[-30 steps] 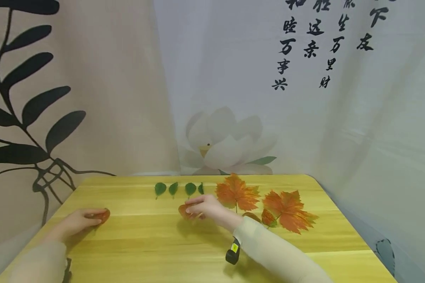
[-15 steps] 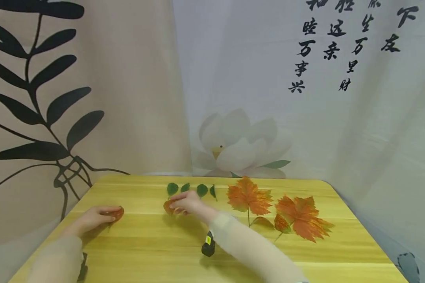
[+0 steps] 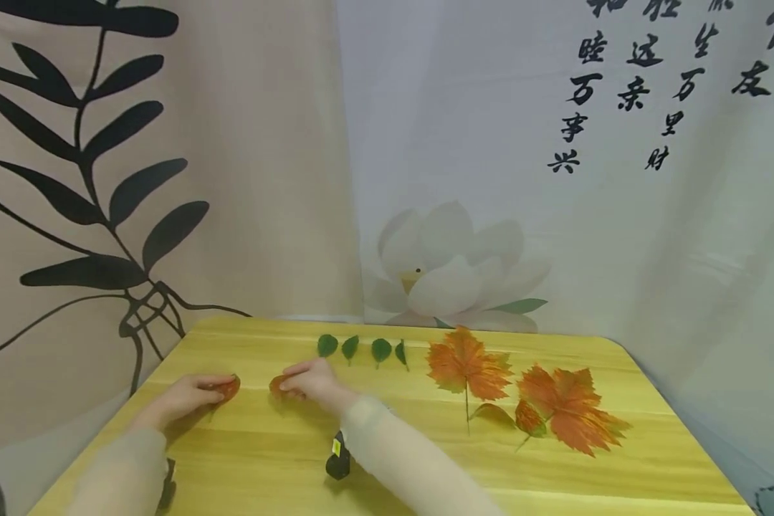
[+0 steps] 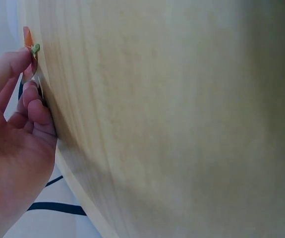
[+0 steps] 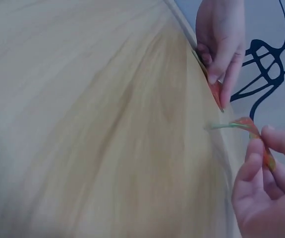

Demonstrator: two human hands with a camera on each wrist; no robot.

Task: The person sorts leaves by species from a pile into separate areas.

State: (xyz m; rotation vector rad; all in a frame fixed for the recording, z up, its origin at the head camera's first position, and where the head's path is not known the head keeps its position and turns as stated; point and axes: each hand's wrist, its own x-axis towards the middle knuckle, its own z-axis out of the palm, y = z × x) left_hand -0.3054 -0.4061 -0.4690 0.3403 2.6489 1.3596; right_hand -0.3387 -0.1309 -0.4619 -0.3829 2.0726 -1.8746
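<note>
At the left of the table, my left hand point(image 3: 183, 401) pinches a small orange-red leaf point(image 3: 230, 388) between thumb and fingers, close over the wood. Just to its right, my right hand point(image 3: 316, 380) pinches a second orange leaf point(image 3: 276, 385) by its edge. In the right wrist view this leaf point(image 5: 242, 122) shows a thin green stem pointing left, and the left hand point(image 5: 222, 44) appears beyond it with its own leaf point(image 5: 215, 91). The left wrist view shows the left hand's leaf point(image 4: 28, 37) side-on, with a green stem end beside the thumb.
Several small green leaves point(image 3: 381, 350) lie in a row along the table's back edge. Two large orange maple leaves point(image 3: 469, 363) lie at the right, with a small orange leaf point(image 3: 527, 418) and a brownish leaf point(image 3: 494, 413) between them. A printed curtain hangs behind the table point(image 3: 426, 459).
My right hand has carried its orange leaf leftward, from below the green leaves to near the left hand. The head view has turned left; the left hand keeps its leaf at the left side.
</note>
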